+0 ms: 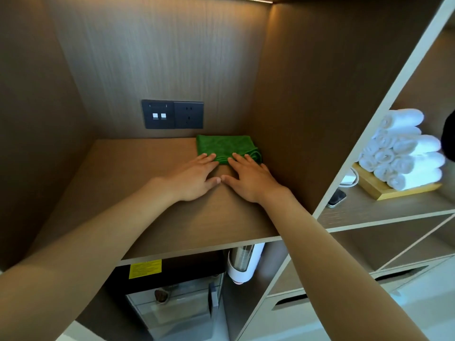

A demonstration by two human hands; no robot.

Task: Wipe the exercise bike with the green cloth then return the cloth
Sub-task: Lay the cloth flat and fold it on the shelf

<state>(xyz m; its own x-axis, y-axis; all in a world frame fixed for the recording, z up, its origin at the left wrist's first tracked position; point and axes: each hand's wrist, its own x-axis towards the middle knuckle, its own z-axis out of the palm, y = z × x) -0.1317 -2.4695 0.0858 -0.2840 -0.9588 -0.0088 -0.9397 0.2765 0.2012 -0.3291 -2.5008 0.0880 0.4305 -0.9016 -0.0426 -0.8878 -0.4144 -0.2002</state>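
The green cloth (224, 146) lies folded flat at the back right corner of a wooden shelf (138, 193), against the side wall. My left hand (194, 177) rests palm down on the shelf, its fingertips touching the cloth's near left edge. Palm down beside it is my right hand (248, 179), fingertips on the cloth's near right edge. Both hands have flat, spread fingers, and the thumbs nearly meet. Neither hand grips the cloth. The exercise bike is out of view.
Dark wall sockets (172, 114) sit on the back panel above the shelf. To the right, rolled white towels (406, 148) stack on a wooden tray (379, 190), beside a phone (336, 198). Below the shelf are a cup dispenser (243, 262) and a dark appliance (172, 291).
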